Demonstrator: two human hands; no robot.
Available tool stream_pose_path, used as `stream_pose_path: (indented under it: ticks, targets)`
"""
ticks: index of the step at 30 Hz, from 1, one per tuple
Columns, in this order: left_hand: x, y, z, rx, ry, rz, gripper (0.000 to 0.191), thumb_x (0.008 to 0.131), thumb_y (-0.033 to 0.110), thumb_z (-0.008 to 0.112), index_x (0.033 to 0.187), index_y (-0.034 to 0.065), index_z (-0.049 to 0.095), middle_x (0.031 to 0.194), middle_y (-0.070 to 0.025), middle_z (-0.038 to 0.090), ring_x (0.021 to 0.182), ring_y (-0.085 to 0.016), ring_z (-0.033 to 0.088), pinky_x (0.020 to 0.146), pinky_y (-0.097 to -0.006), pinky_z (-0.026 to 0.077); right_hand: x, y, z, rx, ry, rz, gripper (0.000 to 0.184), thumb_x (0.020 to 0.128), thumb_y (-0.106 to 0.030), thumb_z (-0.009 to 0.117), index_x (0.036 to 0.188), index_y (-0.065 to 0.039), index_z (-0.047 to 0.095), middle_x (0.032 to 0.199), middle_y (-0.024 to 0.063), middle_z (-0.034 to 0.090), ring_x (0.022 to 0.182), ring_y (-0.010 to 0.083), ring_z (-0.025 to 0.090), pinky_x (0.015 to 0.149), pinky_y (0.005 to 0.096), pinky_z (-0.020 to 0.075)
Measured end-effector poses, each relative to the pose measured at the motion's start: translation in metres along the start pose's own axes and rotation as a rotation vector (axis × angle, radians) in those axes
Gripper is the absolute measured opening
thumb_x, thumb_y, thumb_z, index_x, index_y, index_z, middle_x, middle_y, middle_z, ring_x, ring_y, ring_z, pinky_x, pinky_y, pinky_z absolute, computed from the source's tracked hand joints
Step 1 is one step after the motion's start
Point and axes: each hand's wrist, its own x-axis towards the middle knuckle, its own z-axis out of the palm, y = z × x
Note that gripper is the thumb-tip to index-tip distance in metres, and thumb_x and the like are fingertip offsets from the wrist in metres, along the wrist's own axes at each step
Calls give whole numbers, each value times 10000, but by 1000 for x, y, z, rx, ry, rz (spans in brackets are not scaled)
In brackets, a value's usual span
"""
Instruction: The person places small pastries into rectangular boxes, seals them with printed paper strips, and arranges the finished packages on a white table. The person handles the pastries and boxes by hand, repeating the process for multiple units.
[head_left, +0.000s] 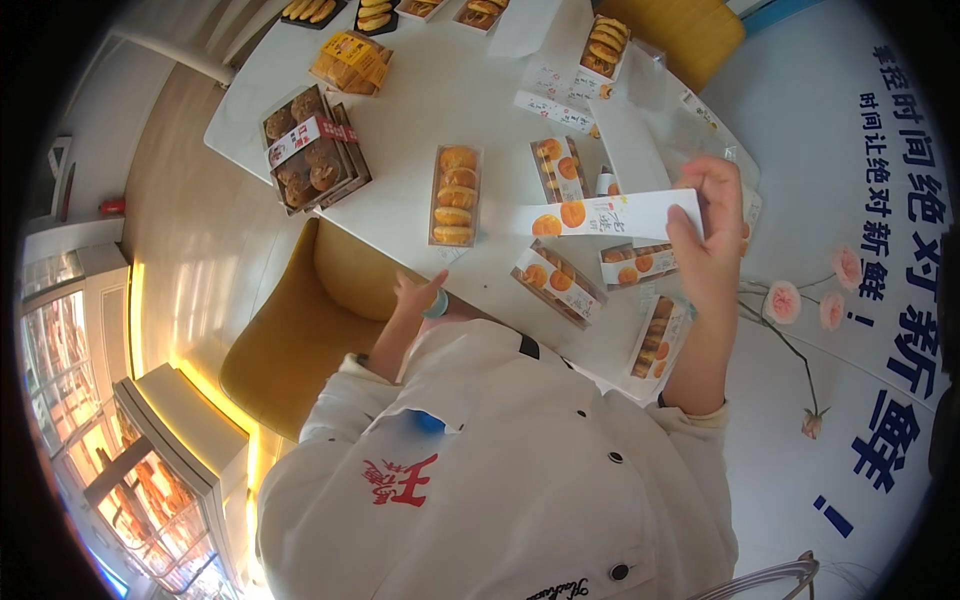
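Between its thumb and fingers my right hand (709, 232) grips one end of a printed card sleeve (607, 215), held above the right side of the white table (390, 176). My left hand (420, 292) is by the table's near edge with its fingers apart, holding nothing; a roll of tape (438, 304) appears at its wrist. Just beyond it stands a clear box of round pastries (456, 196), with no printed sleeve around it. Several sleeved pastry boxes lie around my right hand, among them one nearer me (559, 283) and one behind the held sleeve (559, 171).
Stacked clear boxes of dark buns (311, 150) and a yellow-banded pack (351, 64) stand left. An open pastry box (604, 46) is at the back right, near flat printed card (555, 109). A yellow chair (300, 322) stands against the near left edge. Artificial roses (783, 301) are at the right.
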Motion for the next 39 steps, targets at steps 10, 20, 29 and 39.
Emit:
stream_pose_path:
  ticks: [10,20,29,39]
  targets:
    - [44,-75,50,-1001,-509,128,465,928,382,490,1237,36,473,1171,-94,543,1056,-232,514,888,-357,434,-51,22,-38,-36,190,158,407,738,126,441,1098,-66,451,864,16,455,835,102,456,832,216,345]
    - [-28,-41,-48,-972,331,537,211,931,211,520,1039,41,583,850,-8,571,814,-98,528,751,-234,434,-48,18,18,-61,-273,16,517,709,137,474,1182,-57,391,845,32,451,803,106,465,733,223,401]
    - [-223,112,-109,-103,-9,1542,267,735,-5,684,999,-4,647,927,-100,637,831,-192,600,763,-291,481,-25,-24,89,302,-735,91,565,718,102,608,1201,-73,373,894,58,552,847,132,555,775,246,453]
    - [-236,181,-123,-6,-202,1532,71,818,-3,636,886,-24,638,852,-29,625,775,-88,572,709,-227,464,-19,3,80,431,-544,-154,663,693,18,720,1256,-74,380,1059,76,569,999,141,549,880,271,425]
